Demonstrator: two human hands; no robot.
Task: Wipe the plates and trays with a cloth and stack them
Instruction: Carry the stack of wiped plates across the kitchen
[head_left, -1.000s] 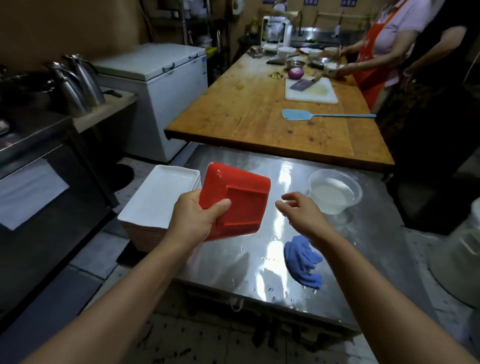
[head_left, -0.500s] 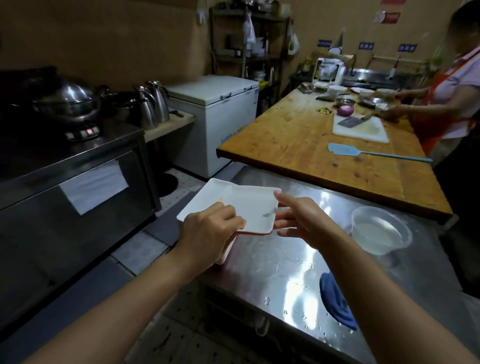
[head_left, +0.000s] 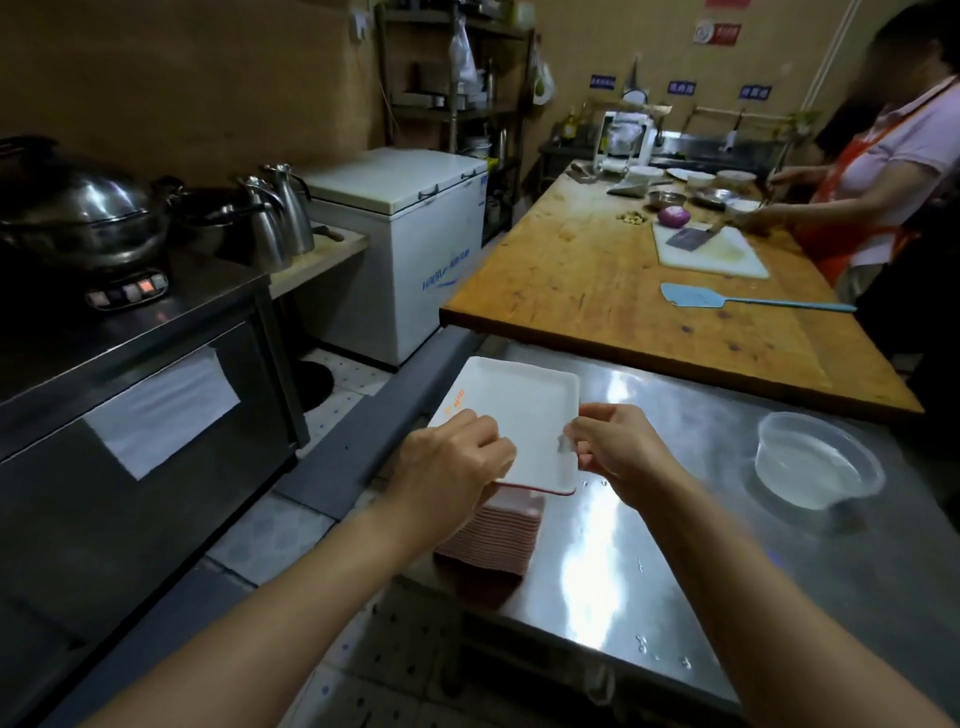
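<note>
A rectangular tray (head_left: 519, 410), white inside and red underneath, lies face up on top of a tall stack of like trays (head_left: 498, 540) at the left edge of the steel table (head_left: 649, 545). My left hand (head_left: 449, 467) grips the tray's near left corner. My right hand (head_left: 618, 449) pinches its near right edge. The blue cloth is out of view.
A clear plastic bowl of water (head_left: 818, 465) stands on the steel table to the right. Behind it a wooden table (head_left: 597, 291) bears a blue spatula (head_left: 727, 301) and a cutting board (head_left: 711, 252), where a person in an orange apron (head_left: 878, 176) works. A dark oven unit (head_left: 130, 389) stands left.
The tray was held up with its red underside showing; it has been turned white side up and brought down onto the stack. My right hand joined it. The view swung left and the cloth left it.
</note>
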